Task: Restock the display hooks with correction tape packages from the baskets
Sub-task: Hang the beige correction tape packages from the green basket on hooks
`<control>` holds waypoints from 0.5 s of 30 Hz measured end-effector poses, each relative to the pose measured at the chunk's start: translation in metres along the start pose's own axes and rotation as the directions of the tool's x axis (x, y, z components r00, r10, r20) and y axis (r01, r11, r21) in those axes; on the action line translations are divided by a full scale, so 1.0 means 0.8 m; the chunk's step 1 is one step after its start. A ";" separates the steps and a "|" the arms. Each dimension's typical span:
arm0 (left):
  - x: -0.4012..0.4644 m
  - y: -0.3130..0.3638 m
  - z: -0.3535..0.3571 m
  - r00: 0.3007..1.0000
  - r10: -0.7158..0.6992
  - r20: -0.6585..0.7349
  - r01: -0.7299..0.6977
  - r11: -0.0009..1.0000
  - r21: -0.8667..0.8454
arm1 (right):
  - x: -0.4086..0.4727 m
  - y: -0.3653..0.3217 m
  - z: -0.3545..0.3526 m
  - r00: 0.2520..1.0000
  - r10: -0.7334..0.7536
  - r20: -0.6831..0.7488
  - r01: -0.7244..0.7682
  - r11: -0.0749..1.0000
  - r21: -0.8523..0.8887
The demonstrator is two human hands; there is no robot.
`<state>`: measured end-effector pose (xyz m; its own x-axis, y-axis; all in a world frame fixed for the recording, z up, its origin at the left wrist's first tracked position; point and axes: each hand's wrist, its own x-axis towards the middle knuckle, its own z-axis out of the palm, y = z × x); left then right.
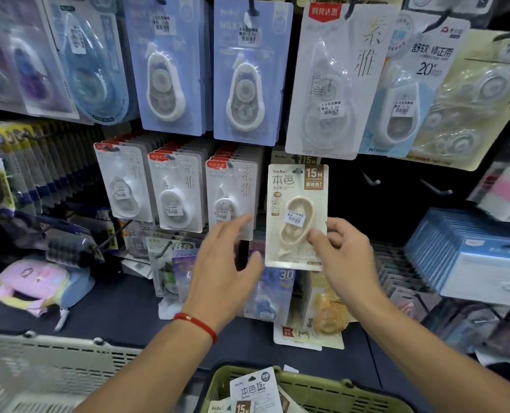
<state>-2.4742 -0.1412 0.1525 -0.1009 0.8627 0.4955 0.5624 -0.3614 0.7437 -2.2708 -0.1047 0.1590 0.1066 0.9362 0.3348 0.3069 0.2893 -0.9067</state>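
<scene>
Two fingers and a thumb of the right hand (341, 251) pinch the lower right edge of a cream correction tape package (296, 216), holding it upright against the display with its hang hole at the tip of a hook (298, 171). The left hand (228, 263) is spread and holds nothing, hovering just beside the card's left edge, in front of the neighbouring white packages (231, 198).

To finish the step well, the card should stay square to the hook, the hole lined up with its tip, then slide straight back until it sits flush with the card behind it; the free hand could steady the left edge against twisting.

Whether the hook has passed through the hole cannot be told. Two bare hooks (373, 181) show to the right against a dark panel. More of the same packages lie in the green basket (322, 389) below, cut off by the frame; the grey basket (54, 368) at lower left is blurred.
</scene>
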 end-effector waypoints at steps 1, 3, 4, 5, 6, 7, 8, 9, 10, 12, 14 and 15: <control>0.004 -0.005 -0.003 0.999 0.046 -0.020 -0.044 0.993 0.107 | 0.012 0.008 0.006 1.000 -0.004 -0.027 0.002 0.998 -0.055; 0.012 -0.016 -0.006 0.996 0.087 0.025 -0.090 0.969 0.231 | 0.042 0.025 0.023 0.995 0.019 -0.102 -0.030 0.993 -0.110; 0.013 -0.022 -0.005 0.994 0.079 0.076 -0.097 0.958 0.269 | 0.059 0.032 0.032 0.987 0.053 -0.149 -0.070 0.991 -0.115; 0.014 -0.028 -0.003 0.990 0.068 0.126 -0.103 0.950 0.295 | 0.076 0.037 0.041 0.976 0.092 -0.196 -0.117 0.986 -0.117; 0.014 -0.033 -0.002 0.985 0.061 0.164 -0.110 0.944 0.310 | 0.093 0.041 0.049 0.962 0.131 -0.238 -0.162 0.980 -0.117; 0.013 -0.038 -0.001 0.980 0.062 0.187 -0.120 0.942 0.314 | 0.108 0.045 0.056 0.950 0.161 -0.268 -0.197 0.974 -0.113; 0.012 -0.042 -0.001 0.977 0.071 0.201 -0.132 0.941 0.311 | 0.123 0.050 0.062 0.941 0.188 -0.282 -0.225 0.969 -0.106; 0.012 -0.046 0.000 0.975 0.083 0.207 -0.145 0.941 0.305 | 0.134 0.053 0.067 0.935 0.214 -0.283 -0.252 0.962 -0.105; 0.012 -0.049 0.000 0.973 0.096 0.208 -0.157 0.941 0.301 | 0.144 0.056 0.069 0.930 0.237 -0.281 -0.278 0.954 -0.114; 0.011 -0.054 0.002 0.973 0.108 0.204 -0.168 0.938 0.303 | 0.154 0.065 0.067 0.924 0.272 -0.270 -0.315 0.940 -0.130; 0.009 -0.054 0.002 0.978 0.095 0.185 -0.148 0.945 0.293 | 0.143 0.072 0.058 0.924 0.294 -0.245 -0.337 0.928 -0.161; 0.008 -0.052 0.000 0.981 0.087 0.173 -0.134 0.950 0.281 | 0.130 0.074 0.052 0.933 0.279 -0.226 -0.322 0.929 -0.184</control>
<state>-2.4982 -0.1204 0.1244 0.0920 0.8760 0.4735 0.7782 -0.3599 0.5146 -2.2804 0.0183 0.1293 0.3986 0.9096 0.1174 0.4249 -0.0697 -0.9026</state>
